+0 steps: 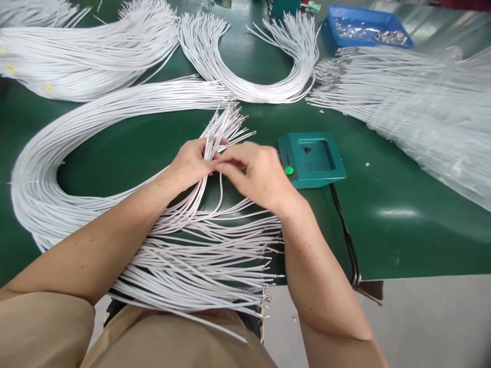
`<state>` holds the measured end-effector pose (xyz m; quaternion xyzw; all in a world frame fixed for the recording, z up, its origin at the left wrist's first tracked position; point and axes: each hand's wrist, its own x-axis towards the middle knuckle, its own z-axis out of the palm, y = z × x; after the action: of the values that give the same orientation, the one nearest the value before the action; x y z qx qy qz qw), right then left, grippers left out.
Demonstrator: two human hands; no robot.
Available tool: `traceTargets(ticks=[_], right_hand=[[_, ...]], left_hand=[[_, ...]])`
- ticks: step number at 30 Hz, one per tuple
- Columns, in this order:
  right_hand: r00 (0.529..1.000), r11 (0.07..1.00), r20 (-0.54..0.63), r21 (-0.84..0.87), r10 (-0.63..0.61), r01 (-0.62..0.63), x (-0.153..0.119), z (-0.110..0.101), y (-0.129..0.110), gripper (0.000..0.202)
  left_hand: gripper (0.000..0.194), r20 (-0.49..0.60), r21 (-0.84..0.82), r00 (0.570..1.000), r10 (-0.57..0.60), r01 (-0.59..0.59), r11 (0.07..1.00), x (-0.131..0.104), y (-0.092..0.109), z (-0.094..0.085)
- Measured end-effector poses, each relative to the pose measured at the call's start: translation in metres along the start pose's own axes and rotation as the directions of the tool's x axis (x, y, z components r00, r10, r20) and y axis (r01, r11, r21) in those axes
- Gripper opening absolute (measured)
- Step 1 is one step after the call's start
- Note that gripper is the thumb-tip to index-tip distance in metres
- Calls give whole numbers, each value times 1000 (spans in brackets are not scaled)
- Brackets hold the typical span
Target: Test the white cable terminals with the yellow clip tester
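White wires (42, 189) curve in a large loop on the left of the green table, and their loose ends fan out near my body. My left hand (195, 161) is closed around a small bunch of these wires (226, 122), whose tips point up and to the right. Right beside it, my right hand (255, 171) pinches at the bunch with thumb and fingers together; what lies between those fingertips is too small to make out. A green device (333, 158) with a lit green button stands to the right of my right hand.
A U-shaped wire bundle (261, 93) lies at the back middle, another thick bundle (95, 56) at the back left. Wires under clear plastic (433, 107) cover the right. A blue tray (368, 28) holds small metal pieces. A black cable (347, 235) runs to the table's front edge.
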<state>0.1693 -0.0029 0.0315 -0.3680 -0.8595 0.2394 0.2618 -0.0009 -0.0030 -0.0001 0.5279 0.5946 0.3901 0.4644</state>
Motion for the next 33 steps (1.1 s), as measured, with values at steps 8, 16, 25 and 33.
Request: traceTargets(ticks=[8, 16, 25, 33], right_hand=[[853, 974, 516, -223, 86, 37, -2, 17, -32, 20], [700, 954, 709, 145, 83, -261, -8, 2, -28, 21], [824, 647, -86, 666, 560, -370, 8, -2, 12, 25], [870, 526, -69, 818, 488, -230, 8, 9, 12, 26]], left_hand=[[35, 98, -201, 990, -104, 122, 972, 2, -1, -3], [39, 45, -274, 997, -55, 65, 960, 1, -4, -2], [30, 59, -124, 998, 39, -31, 992, -8, 0, 6], [23, 4, -326, 991, 136, -128, 937, -11, 6, 14]])
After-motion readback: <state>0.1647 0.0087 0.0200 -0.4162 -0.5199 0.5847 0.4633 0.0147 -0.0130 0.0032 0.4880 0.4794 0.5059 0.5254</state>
